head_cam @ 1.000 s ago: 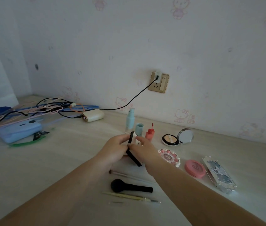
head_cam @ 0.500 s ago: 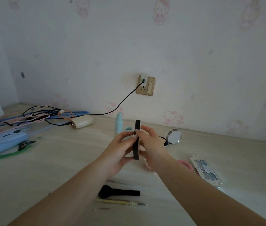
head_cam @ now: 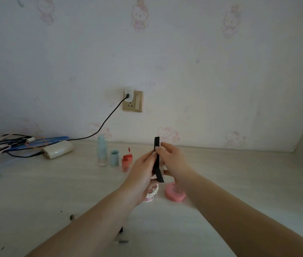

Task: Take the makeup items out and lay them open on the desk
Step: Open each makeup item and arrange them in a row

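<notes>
A flat black makeup case (head_cam: 157, 162) stands on edge above the desk, held between both hands. My left hand (head_cam: 143, 168) grips its left face and my right hand (head_cam: 173, 160) pinches its right side near the top. Below the hands lie a round patterned palette (head_cam: 151, 193) and a pink compact (head_cam: 175, 192). To the left stand a pale blue bottle (head_cam: 102, 151), its blue cap (head_cam: 114, 158) and a red lip gloss (head_cam: 126, 162). My arms hide the brushes near the front.
A wall socket (head_cam: 133, 101) holds a plug with a black cable running to a cream power bank (head_cam: 58, 149). Tangled cables (head_cam: 4, 145) and a blue case lie at the far left. The desk (head_cam: 239, 179) meets a side wall at the right.
The view has tilted up and the hands have shifted right with the black case, still on edge. The open cushion compact and the long glittery palette are no longer in sight.
</notes>
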A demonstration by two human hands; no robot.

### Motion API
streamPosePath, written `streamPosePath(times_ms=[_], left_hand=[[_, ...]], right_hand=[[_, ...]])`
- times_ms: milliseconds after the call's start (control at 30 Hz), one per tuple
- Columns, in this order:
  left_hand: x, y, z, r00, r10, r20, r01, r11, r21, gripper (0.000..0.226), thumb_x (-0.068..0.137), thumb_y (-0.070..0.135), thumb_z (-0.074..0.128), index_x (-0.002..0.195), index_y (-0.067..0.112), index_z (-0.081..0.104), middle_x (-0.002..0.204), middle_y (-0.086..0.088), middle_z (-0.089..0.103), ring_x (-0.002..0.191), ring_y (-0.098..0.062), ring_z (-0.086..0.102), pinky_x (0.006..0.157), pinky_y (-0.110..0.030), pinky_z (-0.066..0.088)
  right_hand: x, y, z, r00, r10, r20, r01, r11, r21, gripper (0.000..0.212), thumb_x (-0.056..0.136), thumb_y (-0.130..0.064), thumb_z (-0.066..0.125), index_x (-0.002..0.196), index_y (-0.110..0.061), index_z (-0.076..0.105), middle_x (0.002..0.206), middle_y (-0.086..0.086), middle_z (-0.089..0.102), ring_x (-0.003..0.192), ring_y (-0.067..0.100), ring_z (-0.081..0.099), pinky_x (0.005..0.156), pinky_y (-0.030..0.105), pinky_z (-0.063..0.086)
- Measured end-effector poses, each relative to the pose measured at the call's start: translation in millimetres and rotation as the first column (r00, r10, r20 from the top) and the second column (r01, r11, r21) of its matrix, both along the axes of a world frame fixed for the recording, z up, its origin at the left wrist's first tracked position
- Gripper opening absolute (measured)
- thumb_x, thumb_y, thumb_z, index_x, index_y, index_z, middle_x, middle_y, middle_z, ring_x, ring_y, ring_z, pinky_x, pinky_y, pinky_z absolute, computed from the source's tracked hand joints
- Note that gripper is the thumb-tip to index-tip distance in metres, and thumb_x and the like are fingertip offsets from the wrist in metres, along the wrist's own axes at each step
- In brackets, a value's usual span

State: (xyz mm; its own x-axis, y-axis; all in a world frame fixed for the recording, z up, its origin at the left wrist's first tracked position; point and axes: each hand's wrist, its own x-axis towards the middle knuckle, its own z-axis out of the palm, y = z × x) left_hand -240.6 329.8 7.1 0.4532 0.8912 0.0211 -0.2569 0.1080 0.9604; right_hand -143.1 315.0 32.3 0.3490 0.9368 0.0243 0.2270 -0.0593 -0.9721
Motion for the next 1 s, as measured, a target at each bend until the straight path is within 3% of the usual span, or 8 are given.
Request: streamPosePath(times_ms=[67,167,233,367,433,567,833,1000], left_hand=[[15.9,-1.7,4.9,0.999,0.034,-0.029,-0.034,0.999,-0.002,0.031,0.100,0.026,0.037,0.105,0.015,0.066,0.064,0.002,0.069,0.054,-0.010,0.062,0.053,-0.027,0.047],[39.4,4.1,10.5,0.997,0.076,0.002,-0.075,0.990,-0.119,0.032,0.096,0.020,0.038,0.100,0.008,0.068,0.088,-0.017,0.072,0.081,-0.026,0.068,0.071,-0.046,0.059],[52.7,9.5,12.3,0.995,0.087,0.046,-0.077,0.981,-0.180,0.031,0.097,0.019,0.038,0.102,0.006,0.066,0.092,-0.019,0.070,0.083,-0.028,0.066,0.071,-0.047,0.059],[84.0,7.6,20.2,0.977,0.085,0.194,-0.017,0.944,-0.329,0.026,0.098,0.018,0.038,0.096,0.007,0.061,0.086,-0.014,0.064,0.076,-0.025,0.061,0.064,-0.045,0.058],[97.2,9.8,21.4,0.963,0.106,0.248,-0.001,0.921,-0.389,0.023,0.097,0.014,0.039,0.093,0.006,0.060,0.085,-0.016,0.063,0.076,-0.027,0.060,0.059,-0.046,0.059],[122.6,19.3,19.0,0.935,0.145,0.325,0.021,0.889,-0.458,0.021,0.097,0.012,0.039,0.100,0.003,0.058,0.087,-0.017,0.064,0.078,-0.029,0.061,0.052,-0.045,0.059],[159.0,30.0,-7.8,0.994,0.083,0.065,-0.055,0.935,-0.349,0.035,0.097,0.005,0.032,0.094,0.012,0.066,0.084,-0.008,0.067,0.082,-0.023,0.063,0.064,-0.034,0.057],[164.3,49.1,-27.2,0.994,0.017,-0.109,-0.050,0.952,-0.303,0.028,0.095,0.006,0.039,0.095,0.009,0.067,0.089,-0.009,0.068,0.080,-0.021,0.063,0.068,-0.032,0.055]], right_hand=[[14.8,-0.7,3.6,1.000,-0.021,-0.011,0.021,1.000,0.010,0.028,0.085,-0.037,0.050,0.103,-0.019,0.062,0.093,0.004,0.065,0.088,0.022,0.064,0.086,0.044,0.055],[45.6,-7.0,14.2,0.981,-0.108,-0.162,0.111,0.994,0.008,0.022,0.092,-0.022,0.041,0.076,-0.014,0.053,0.073,0.007,0.051,0.074,0.025,0.054,0.064,0.033,0.054],[66.4,-10.9,19.2,0.957,-0.140,-0.253,0.145,0.989,0.002,0.024,0.093,-0.024,0.041,0.077,-0.013,0.054,0.075,0.009,0.053,0.073,0.025,0.054,0.060,0.031,0.054],[107.7,-19.2,24.1,0.864,-0.146,-0.482,0.163,0.987,-0.007,0.023,0.095,-0.030,0.049,0.084,-0.012,0.058,0.084,0.011,0.063,0.082,0.032,0.063,0.082,0.050,0.055],[127.8,-23.0,24.4,0.840,-0.144,-0.523,0.146,0.989,-0.037,0.024,0.095,-0.035,0.050,0.094,-0.012,0.058,0.095,0.013,0.062,0.082,0.031,0.065,0.075,0.052,0.055],[160.7,-29.1,18.7,0.854,-0.105,-0.509,0.077,0.994,-0.076,0.028,0.096,-0.035,0.048,0.098,-0.010,0.059,0.092,0.011,0.066,0.082,0.027,0.066,0.075,0.047,0.055],[200.4,-22.5,-4.9,0.801,-0.229,-0.553,0.227,0.971,-0.072,0.020,0.098,-0.016,0.044,0.088,-0.008,0.060,0.081,0.010,0.068,0.074,0.024,0.066,0.053,0.033,0.059],[215.0,-11.4,-23.1,0.787,-0.279,-0.550,0.262,0.959,-0.111,0.020,0.098,-0.014,0.043,0.100,-0.006,0.061,0.092,0.011,0.068,0.080,0.025,0.067,0.066,0.033,0.059]])
